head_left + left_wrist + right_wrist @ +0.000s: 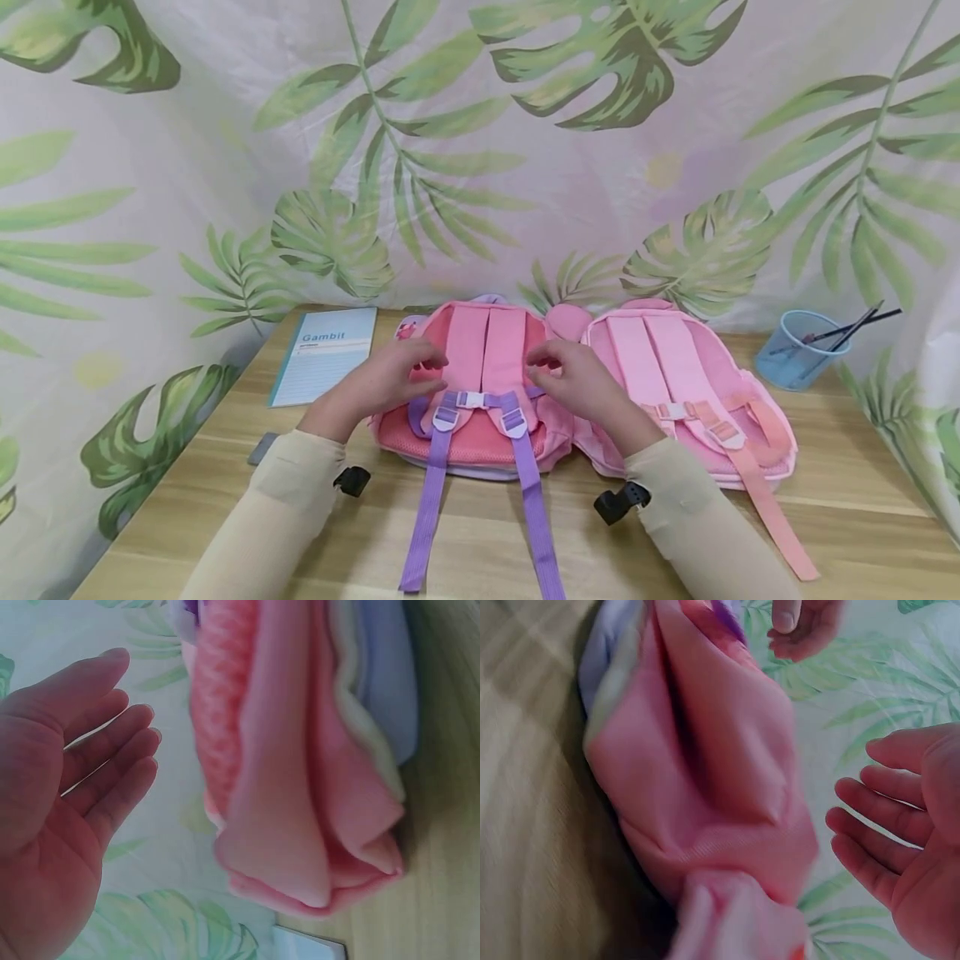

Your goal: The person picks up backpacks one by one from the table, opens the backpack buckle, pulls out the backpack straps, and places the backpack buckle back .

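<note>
In the head view a pink backpack with purple straps (468, 333) lies with its shoulder straps facing up and a white chest buckle (472, 400) fastened across them. Over its left side hovers my left hand (393, 375), fingers loosely bent with nothing in them. My right hand (577, 375) is over the opposite side, equally loose and holding nothing. Both wrist views show the hands apart from the bag's side, the left hand (82, 757) and the right hand (900, 817) with palm and fingers relaxed. Two purple webbing straps (427, 517) trail toward the front table edge.
A second pink backpack (720, 358) with peach straps lies right beside the first, overlapping it in this view. A notebook (330, 358) lies at the back left, with a small grey object (262, 448) nearer. A blue mesh cup (798, 354) with pens stands at the right.
</note>
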`<move>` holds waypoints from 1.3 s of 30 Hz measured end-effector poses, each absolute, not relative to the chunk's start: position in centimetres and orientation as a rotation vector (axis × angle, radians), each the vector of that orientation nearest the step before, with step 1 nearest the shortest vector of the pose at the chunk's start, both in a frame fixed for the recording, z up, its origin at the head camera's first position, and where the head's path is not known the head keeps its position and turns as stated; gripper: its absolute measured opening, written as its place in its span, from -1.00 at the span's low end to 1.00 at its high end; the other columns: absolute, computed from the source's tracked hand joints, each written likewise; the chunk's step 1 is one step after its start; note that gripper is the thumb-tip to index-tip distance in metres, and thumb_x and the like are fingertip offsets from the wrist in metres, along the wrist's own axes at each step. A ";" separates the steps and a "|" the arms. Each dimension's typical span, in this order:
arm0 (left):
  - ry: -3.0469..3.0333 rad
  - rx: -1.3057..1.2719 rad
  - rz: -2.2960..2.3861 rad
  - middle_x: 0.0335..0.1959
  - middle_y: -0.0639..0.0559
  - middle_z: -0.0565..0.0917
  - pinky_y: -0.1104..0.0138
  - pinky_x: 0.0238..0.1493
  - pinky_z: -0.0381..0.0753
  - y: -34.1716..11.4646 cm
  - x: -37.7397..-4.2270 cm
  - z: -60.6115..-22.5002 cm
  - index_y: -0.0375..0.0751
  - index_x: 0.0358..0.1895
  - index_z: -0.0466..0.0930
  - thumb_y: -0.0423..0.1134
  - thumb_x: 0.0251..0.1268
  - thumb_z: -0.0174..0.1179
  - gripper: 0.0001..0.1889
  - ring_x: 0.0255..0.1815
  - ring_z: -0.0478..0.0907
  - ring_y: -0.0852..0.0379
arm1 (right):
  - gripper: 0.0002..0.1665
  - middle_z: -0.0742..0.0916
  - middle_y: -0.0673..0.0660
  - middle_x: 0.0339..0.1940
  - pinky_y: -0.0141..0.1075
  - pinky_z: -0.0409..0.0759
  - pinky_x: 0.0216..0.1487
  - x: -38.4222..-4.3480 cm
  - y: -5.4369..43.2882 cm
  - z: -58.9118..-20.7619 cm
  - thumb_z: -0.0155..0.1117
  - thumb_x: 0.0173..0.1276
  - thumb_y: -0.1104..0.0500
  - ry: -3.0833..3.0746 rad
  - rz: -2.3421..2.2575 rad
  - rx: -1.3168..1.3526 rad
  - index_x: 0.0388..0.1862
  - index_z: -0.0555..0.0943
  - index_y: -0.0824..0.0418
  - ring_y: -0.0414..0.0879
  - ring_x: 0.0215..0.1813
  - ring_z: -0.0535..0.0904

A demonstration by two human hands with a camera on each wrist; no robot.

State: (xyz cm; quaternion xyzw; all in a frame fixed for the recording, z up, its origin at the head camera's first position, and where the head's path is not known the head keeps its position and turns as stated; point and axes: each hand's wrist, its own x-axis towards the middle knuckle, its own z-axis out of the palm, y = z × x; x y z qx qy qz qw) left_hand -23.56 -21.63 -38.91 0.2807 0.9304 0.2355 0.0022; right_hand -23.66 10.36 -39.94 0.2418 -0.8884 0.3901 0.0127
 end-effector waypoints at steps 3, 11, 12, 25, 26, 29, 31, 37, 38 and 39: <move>2.925 0.890 0.712 0.02 -0.09 0.79 -0.04 0.27 0.68 -21.7 -23.8 -39.6 -0.25 0.10 0.75 -0.19 0.40 0.49 -0.69 0.10 0.68 -0.06 | -0.71 0.81 0.26 0.11 0.13 0.68 0.30 -23.7 9.6 -40.4 0.37 0.54 0.17 -2.817 1.186 0.781 0.12 0.74 0.30 0.20 0.22 0.72; 2.902 0.879 0.646 -0.02 0.03 0.74 0.05 0.23 0.66 -21.0 -24.5 -41.2 -0.14 0.06 0.78 -0.12 0.43 0.47 -0.74 0.03 0.62 0.07 | -0.63 0.79 0.24 0.11 0.06 0.65 0.30 -23.9 7.7 -41.4 0.45 0.48 0.13 -2.912 1.101 0.870 0.15 0.74 0.31 0.12 0.15 0.69; 2.901 0.886 0.639 -0.03 0.04 0.74 0.06 0.21 0.65 -20.9 -24.6 -41.2 -0.12 0.05 0.79 -0.11 0.44 0.47 -0.74 0.02 0.61 0.07 | -0.63 0.80 0.23 0.09 0.04 0.66 0.28 -23.9 7.4 -41.5 0.46 0.48 0.13 -2.919 1.095 0.886 0.15 0.74 0.30 0.10 0.13 0.69; 2.836 0.987 0.680 -0.12 0.08 0.66 0.16 0.13 0.56 -20.2 -25.0 -42.4 -0.04 -0.10 0.87 -0.16 0.39 0.51 -0.88 -0.02 0.52 0.13 | -0.69 0.77 0.05 -0.12 0.06 0.39 0.28 -23.8 4.3 -42.7 0.58 0.36 0.05 -2.985 0.805 0.934 0.03 0.78 0.10 0.04 0.08 0.56; 2.832 0.990 0.686 -0.12 0.08 0.67 0.16 0.14 0.56 -20.2 -25.1 -42.4 -0.05 -0.10 0.87 -0.17 0.39 0.50 -0.89 -0.02 0.53 0.13 | -0.70 0.77 0.05 -0.12 0.07 0.39 0.28 -23.8 4.1 -42.7 0.57 0.36 0.06 -2.987 0.793 0.930 0.02 0.78 0.09 0.05 0.09 0.56; 2.816 1.006 0.698 -0.12 0.08 0.67 0.15 0.14 0.57 -20.3 -25.2 -42.5 -0.05 -0.11 0.87 -0.18 0.40 0.50 -0.89 -0.03 0.54 0.13 | -0.73 0.76 0.05 -0.13 0.08 0.40 0.25 -23.8 3.7 -42.9 0.58 0.35 0.07 -2.979 0.757 0.924 -0.02 0.77 0.10 0.06 0.06 0.55; 2.801 1.007 0.707 -0.12 0.07 0.68 0.15 0.14 0.59 -20.3 -25.3 -42.5 -0.07 -0.10 0.87 -0.18 0.39 0.50 -0.88 -0.03 0.56 0.13 | -0.73 0.76 0.05 -0.14 0.06 0.41 0.23 -23.9 3.4 -43.1 0.58 0.36 0.06 -2.976 0.736 0.919 -0.04 0.76 0.10 0.06 0.04 0.54; 2.755 0.978 0.696 -0.14 0.06 0.68 0.25 0.05 0.59 -20.1 -25.4 -42.1 -0.07 -0.05 0.86 -0.17 0.36 0.53 -0.83 -0.09 0.55 0.12 | -0.74 0.75 0.05 -0.14 0.05 0.39 0.21 -24.1 3.1 -43.4 0.56 0.36 0.06 -2.988 0.720 0.912 -0.06 0.76 0.11 0.05 0.04 0.52; 2.749 0.984 0.685 -0.15 0.06 0.67 0.27 0.03 0.58 -20.0 -25.4 -42.0 -0.07 -0.05 0.86 -0.17 0.36 0.53 -0.82 -0.10 0.54 0.12 | -0.74 0.75 0.05 -0.14 0.05 0.39 0.21 -24.1 3.1 -43.5 0.56 0.36 0.06 -2.993 0.727 0.910 -0.06 0.75 0.12 0.06 0.05 0.52; 2.744 0.991 0.675 -0.15 0.06 0.67 0.28 0.02 0.58 -19.9 -25.5 -42.0 -0.07 -0.04 0.86 -0.17 0.36 0.53 -0.82 -0.11 0.54 0.12 | -0.75 0.75 0.05 -0.13 0.05 0.39 0.22 -24.2 3.1 -43.5 0.55 0.36 0.06 -3.000 0.737 0.908 -0.07 0.75 0.12 0.06 0.06 0.52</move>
